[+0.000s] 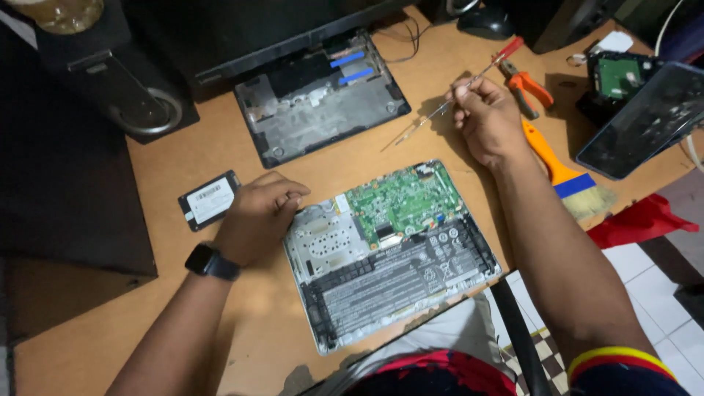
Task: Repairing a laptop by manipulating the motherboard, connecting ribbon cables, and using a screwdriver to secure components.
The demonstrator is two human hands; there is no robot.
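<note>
1. I'm seeing a small flat black drive (210, 200) with a white label lying on the wooden table (183, 147) at the far left, just beside my left hand.
2. My left hand (258, 216) is resting curled at the top-left corner of the opened laptop (389, 253), fingers bent in and touching its edge; it's gripping nothing (black watch on that wrist).
3. The laptop is lying bottom-up in front of me, green board and black battery showing.
4. Its removed bottom cover (323, 99) is lying further back, well apart.
5. My right hand (488, 121) is closed around a red-handled screwdriver (458, 95), holding it above the table, tip pointing left.
6. Orange pliers (528, 88) and an orange-handled brush (565, 172) are lying just right of that hand.
</note>
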